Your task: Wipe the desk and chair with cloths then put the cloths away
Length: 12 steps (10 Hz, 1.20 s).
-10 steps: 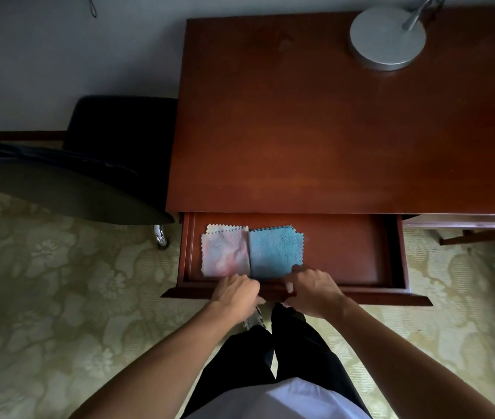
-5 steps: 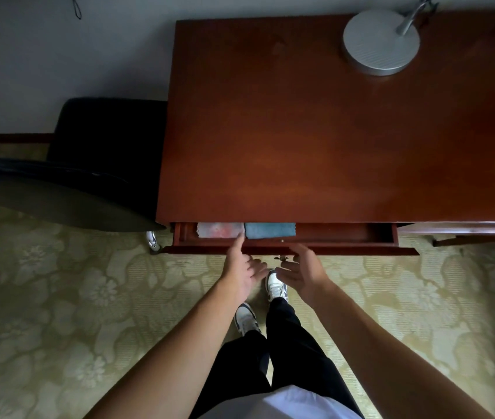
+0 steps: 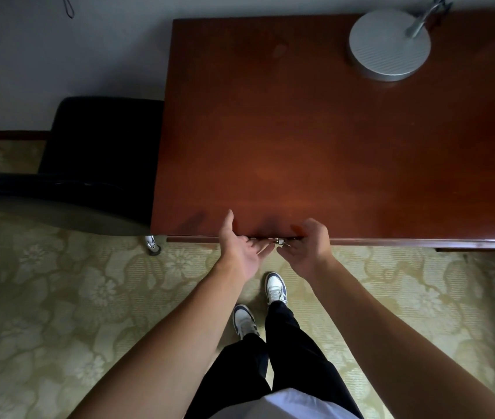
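The red-brown wooden desk point(image 3: 300, 131) fills the upper right. Its drawer front point(image 3: 193, 239) sits flush under the desk's near edge, so the drawer is shut and both cloths are hidden inside. My left hand point(image 3: 240, 249) is palm up with straight fingers against the drawer front and its thumb up at the desk edge. My right hand point(image 3: 308, 249) is beside it, its relaxed fingers touching the front near the small metal handle point(image 3: 279, 241). Neither hand holds anything. The black chair point(image 3: 98, 146) stands left of the desk.
A round grey lamp base point(image 3: 389, 45) sits on the desk's far right part. A chair castor point(image 3: 152, 244) shows by the desk's left corner. My feet point(image 3: 275, 287) stand on patterned green carpet point(image 3: 59, 297). A pale wall point(image 3: 59, 55) runs behind.
The drawer has slid from wide open to fully shut, hiding the pink and blue cloths. Both hands followed its front edge in toward the desk.
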{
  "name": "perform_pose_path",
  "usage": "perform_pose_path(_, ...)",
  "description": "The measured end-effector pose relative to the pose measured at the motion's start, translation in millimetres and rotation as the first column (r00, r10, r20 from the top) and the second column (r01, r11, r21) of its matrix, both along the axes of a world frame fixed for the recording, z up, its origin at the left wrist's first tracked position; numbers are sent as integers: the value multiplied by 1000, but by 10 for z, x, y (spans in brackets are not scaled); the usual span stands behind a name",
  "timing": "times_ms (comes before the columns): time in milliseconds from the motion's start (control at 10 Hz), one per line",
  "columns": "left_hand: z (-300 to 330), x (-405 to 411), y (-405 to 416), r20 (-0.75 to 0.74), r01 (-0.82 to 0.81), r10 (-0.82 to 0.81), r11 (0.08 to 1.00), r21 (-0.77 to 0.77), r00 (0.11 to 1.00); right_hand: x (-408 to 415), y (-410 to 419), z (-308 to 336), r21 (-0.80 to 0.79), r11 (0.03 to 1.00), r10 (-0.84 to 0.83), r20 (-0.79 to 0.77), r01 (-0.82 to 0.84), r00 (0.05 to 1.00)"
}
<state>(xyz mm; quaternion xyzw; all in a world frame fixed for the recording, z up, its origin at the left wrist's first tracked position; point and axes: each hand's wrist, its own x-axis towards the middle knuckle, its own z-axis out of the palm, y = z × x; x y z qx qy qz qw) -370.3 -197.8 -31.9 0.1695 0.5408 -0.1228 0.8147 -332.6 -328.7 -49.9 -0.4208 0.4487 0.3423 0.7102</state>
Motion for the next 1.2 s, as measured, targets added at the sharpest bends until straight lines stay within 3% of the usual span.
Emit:
perform_pose_path(200, -38, -33, -45, -6, -80, 80, 996, -35, 997, -13, -88, -15, 51, 999, -17, -5, 17, 1000)
perform_pose_path(300, -30, -84, -39, 18, 4, -4, 1000, -11, 1000, -54, -122, -8, -11, 993, 120, 17, -120, 993)
perform_pose_path(400, -11, -79, -88, -27, 198, -196, 971, 135, 980, -72, -76, 67, -190, 918, 361, 30, -349, 932)
perform_pose_path(500, 61, -141, -159, -104, 361, -346, 889, 281, 933, -151, -68, 214, -377, 804, 517, 60, -460, 854)
perform_pose_path(600, 193, -203, -139, -34, 397, -406, 868, 299, 913, -200, -100, 364, -428, 786, 555, 167, -447, 815)
perform_pose_path(700, 325, -219, -113, 62, 394, -432, 865, 311, 900, -269, -177, 545, -415, 835, 493, 274, -362, 825)
perform_pose_path(800, 443, -210, -236, 17, 519, -595, 713, 472, 803, -330, -315, 701, -449, 841, 473, 337, -303, 814)
perform_pose_path(900, 551, -166, -538, -21, 542, -691, 548, 637, 723, -374, -578, 842, -464, 855, 427, 373, -233, 824)
perform_pose_path(1100, 702, -6, -1300, -4, 533, -833, 349, 771, 553, -356, -1334, 936, -514, 842, 396, 381, -166, 835)
perform_pose_path(1200, 831, 123, -1738, 0, 489, -858, 292, 822, 514, -242, -1757, 954, -524, 841, 370, 383, -130, 847)
